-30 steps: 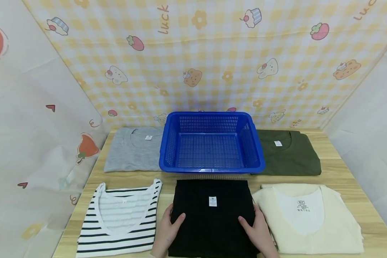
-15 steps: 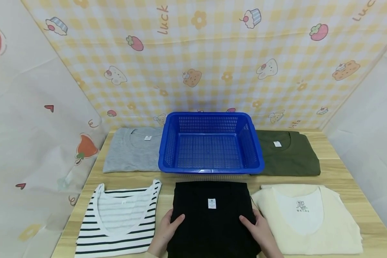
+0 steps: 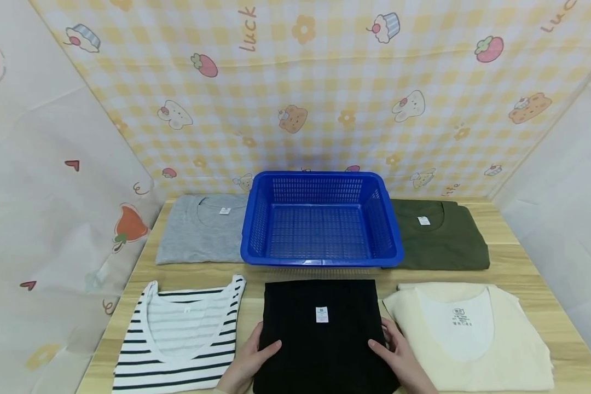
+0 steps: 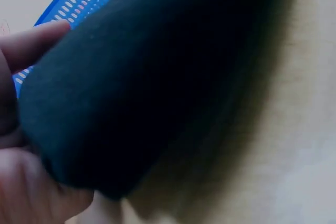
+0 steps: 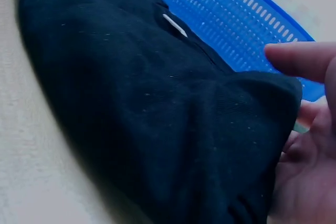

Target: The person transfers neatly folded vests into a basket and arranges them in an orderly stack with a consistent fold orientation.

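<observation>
A folded black garment (image 3: 320,350) with a small white label lies in the front middle, between my two hands. My left hand (image 3: 248,358) holds its left side, thumb over the top face and fingers at the edge. On the opposite side my right hand (image 3: 399,353) holds the garment, thumb on top and fingers along the edge. The left wrist view shows the black cloth (image 4: 131,87) as a thick rounded fold against the hand. In the right wrist view the black cloth (image 5: 131,93) bulges beside the thumb, and its underside is hidden.
Behind the garment stands a blue plastic basket (image 3: 322,261). A grey shirt (image 3: 197,241) and a dark green shirt (image 3: 448,246) lie folded at its sides. In front are a striped shirt (image 3: 177,372) at left and a cream top (image 3: 517,350) at right, on a wooden table (image 3: 517,251).
The black garment has shifted slightly toward me and away from the basket, with both hands moving along on its sides. The basket and the other folded clothes stay in place.
</observation>
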Motion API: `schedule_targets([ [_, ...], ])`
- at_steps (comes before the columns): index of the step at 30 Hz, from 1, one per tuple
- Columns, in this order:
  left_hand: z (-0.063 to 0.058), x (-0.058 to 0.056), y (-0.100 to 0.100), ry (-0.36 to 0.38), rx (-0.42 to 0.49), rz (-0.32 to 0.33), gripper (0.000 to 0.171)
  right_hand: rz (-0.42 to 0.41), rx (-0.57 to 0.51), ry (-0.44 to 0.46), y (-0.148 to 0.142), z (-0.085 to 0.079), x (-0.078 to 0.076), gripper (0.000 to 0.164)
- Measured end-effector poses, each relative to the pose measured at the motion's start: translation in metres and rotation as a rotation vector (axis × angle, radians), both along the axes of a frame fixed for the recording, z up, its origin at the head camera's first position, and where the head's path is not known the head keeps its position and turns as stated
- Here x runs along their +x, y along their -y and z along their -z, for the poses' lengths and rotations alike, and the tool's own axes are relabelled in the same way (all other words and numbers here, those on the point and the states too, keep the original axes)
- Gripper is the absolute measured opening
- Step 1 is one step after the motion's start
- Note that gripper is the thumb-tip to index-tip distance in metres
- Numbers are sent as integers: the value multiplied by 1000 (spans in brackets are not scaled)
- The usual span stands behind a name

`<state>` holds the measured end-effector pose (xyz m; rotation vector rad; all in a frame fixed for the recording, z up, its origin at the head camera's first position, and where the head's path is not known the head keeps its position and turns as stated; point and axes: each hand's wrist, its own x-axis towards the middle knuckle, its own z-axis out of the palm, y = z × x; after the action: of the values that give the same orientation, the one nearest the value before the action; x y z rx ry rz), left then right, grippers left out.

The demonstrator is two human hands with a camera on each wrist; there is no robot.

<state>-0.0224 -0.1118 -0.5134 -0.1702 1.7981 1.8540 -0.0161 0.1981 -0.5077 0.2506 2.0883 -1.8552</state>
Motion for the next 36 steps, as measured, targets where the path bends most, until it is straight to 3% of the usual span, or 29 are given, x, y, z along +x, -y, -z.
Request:
schedule_targets([
  [7, -2, 4, -1, 76, 35, -22, 65, -1, -112, 95, -4, 1, -1, 53],
  [15, -1, 6, 0, 79, 133, 9, 73, 42, -48, 43, 4, 2, 3, 50],
  [23, -2, 5, 1, 120, 203, 29, 80, -36, -160, 15, 0, 6, 6, 48],
  [31, -2, 4, -1, 98, 194, 48, 84, -98, -287, 120, -5, 6, 7, 55],
  [36, 1, 6, -2, 86, 206, 51, 83, -169, -398, 149, -11, 6, 7, 36],
])
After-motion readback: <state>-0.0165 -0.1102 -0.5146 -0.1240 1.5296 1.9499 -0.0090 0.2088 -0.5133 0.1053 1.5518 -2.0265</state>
